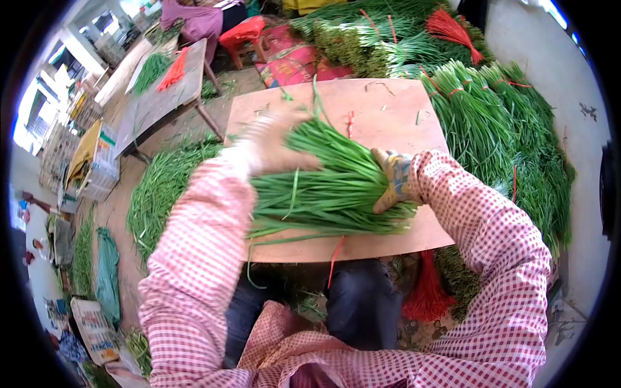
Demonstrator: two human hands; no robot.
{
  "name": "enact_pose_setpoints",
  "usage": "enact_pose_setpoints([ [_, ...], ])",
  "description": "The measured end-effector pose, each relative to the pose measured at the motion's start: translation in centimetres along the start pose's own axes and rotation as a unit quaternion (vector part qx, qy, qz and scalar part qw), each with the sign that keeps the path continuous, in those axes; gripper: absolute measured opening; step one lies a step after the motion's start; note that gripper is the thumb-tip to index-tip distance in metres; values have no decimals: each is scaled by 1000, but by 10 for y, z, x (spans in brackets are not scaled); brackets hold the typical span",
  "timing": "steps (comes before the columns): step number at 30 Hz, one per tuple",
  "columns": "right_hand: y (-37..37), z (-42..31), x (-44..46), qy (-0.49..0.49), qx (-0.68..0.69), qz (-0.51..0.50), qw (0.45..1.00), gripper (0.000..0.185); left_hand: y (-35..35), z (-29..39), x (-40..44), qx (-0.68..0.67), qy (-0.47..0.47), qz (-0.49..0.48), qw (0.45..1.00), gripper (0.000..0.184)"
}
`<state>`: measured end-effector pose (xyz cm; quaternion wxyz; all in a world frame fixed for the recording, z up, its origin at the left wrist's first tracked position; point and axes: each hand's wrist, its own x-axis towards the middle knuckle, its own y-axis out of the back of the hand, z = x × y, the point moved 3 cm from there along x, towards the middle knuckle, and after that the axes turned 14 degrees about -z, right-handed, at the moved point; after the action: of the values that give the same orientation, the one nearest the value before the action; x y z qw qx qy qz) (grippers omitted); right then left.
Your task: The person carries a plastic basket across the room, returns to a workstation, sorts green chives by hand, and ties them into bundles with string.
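Observation:
A loose bunch of long green garlic chives lies across the small wooden table in front of me. My right hand, in a patterned glove, grips the bunch at its right end, thumb at the far side and fingers at the near side. My left hand, smeared by motion, is over the leafy left end with thumb and fingers apart. Whether it touches the leaves I cannot tell. A red tie hangs over the near edge, and another red strip lies beyond the bunch.
Tied chive bundles are piled at the right and back, with red ties on top. More red ties hang beside my right knee. Loose chives heap at the left, near a second table and a crate.

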<state>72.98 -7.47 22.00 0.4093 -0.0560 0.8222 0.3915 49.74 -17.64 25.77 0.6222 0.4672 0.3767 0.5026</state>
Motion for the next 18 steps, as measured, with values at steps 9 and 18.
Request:
enact_pose_setpoints([
  [9,-5,0,-4,-28,-16,25,999,114,-69,63,102,-30,21,-406,913,112],
  [18,-14,-2,-6,27,-67,53,996,112,-78,74,51,8,74,-278,958,112],
])
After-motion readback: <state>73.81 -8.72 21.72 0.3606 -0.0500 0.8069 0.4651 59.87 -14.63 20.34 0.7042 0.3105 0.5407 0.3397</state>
